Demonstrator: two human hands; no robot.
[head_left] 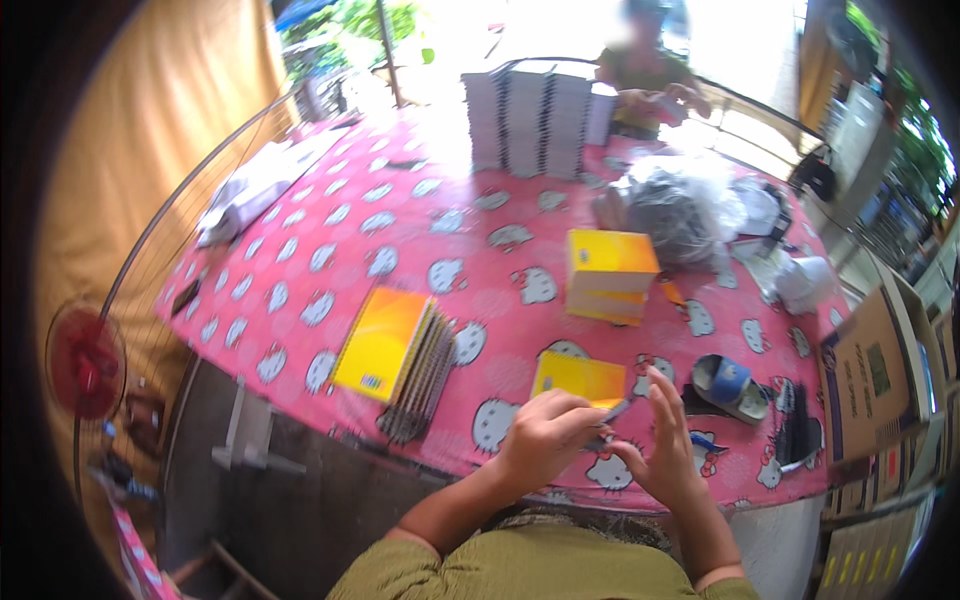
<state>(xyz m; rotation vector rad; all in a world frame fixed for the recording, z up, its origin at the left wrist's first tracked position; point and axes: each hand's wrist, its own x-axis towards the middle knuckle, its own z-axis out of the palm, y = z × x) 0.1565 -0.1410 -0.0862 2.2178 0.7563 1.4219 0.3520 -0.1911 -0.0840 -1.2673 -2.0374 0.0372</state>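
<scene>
My left hand (548,437) is closed, its fingertips pinched on a small dark, thin item that is too blurred to name. Close by on the right, my right hand (665,445) has its fingers stretched upward and apart, with the thumb reaching toward the left fingertips. Just beyond both hands lies a yellow notebook cover (582,376), partly hidden by the left hand. To the left of them sits a stack of spiral notebooks (385,345) with yellow-orange covers and dark coils. Farther off stands a pile of yellow covers or booklets (612,265).
Tall stacks of coil-bound pages (527,120) rise at the far side, near another person (650,85). Plastic bags (680,210) lie at the far right. A blue slipper (731,386) and black wire coils (795,425) rest right of my hands. Cardboard boxes (870,370) border the pink table (430,220).
</scene>
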